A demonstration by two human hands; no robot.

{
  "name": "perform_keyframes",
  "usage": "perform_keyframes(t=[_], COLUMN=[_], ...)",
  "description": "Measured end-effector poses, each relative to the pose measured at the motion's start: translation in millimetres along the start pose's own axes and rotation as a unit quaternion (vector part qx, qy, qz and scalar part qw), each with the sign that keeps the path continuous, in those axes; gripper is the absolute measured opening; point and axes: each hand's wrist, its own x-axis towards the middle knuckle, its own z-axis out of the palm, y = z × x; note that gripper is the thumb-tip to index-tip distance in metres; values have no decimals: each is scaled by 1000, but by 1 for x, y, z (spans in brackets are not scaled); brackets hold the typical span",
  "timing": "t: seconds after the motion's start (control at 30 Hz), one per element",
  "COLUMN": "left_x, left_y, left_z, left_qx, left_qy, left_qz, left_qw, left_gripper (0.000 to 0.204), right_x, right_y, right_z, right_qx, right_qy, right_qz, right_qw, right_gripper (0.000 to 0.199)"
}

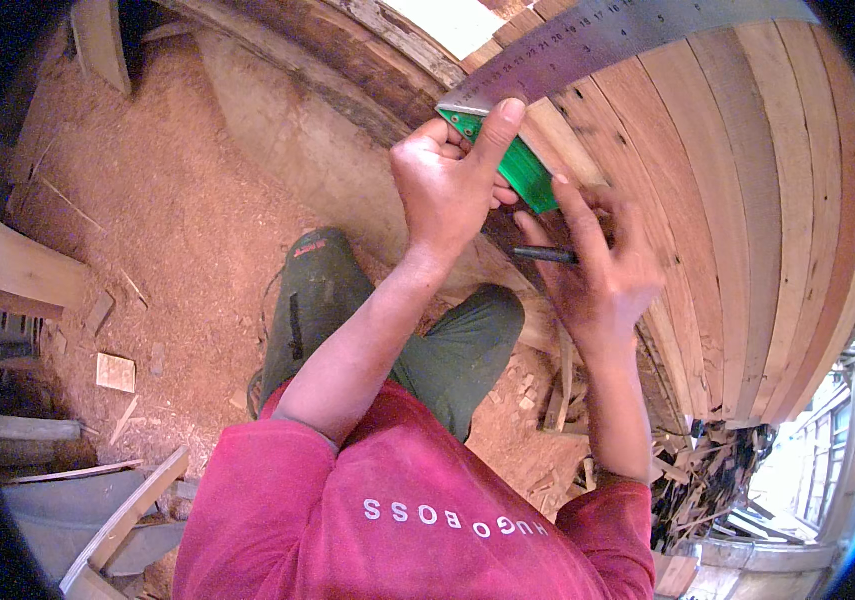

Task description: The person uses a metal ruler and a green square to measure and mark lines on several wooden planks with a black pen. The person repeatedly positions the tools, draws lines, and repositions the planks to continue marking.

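Note:
A try square with a green handle point(529, 172) and a long metal blade point(587, 48) lies at the edge of a row of wooden boards point(692, 150). My left hand point(450, 190) is closed round the handle near its corner with the blade, thumb on top. At the handle's other end is my right hand point(607, 265), one fingertip close to or touching it. A black pen point(545, 255) is gripped in the right hand, its far part hidden by the fingers. The blade reaches across the boards toward the upper right.
Sawdust covers the ground point(177, 200) on the left, with a small square wood offcut point(115, 372) on it. A curved plank point(22, 262) stands at the left edge. Wood scraps point(707, 470) are heaped at lower right. My bent knees point(477, 330) are below the boards.

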Motion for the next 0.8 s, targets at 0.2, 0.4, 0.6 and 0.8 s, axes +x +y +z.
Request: perform_keyframes(t=[0.2,0.4,0.6,0.8], left_x=[0,-4,-2,-5], left_y=[-2,3,6,5], left_z=[0,-1,-6,-2], left_qx=[14,0,30,-16], left_qy=[7,-4,1,-1], left_qz=[-2,-7,-8,-23], left_qw=[1000,1000,1000,1000], left_gripper=[47,49,47,46], right_x=[26,79,149,186], right_y=[-2,-11,-24,-44], right_z=[-47,-76,-63,-57], right_qx=[169,260,145,58], right_qy=[-12,-17,-81,-190], right_qz=[14,-83,-186,-281], right_qw=[985,962,969,939], right_gripper=[19,36,14,21])
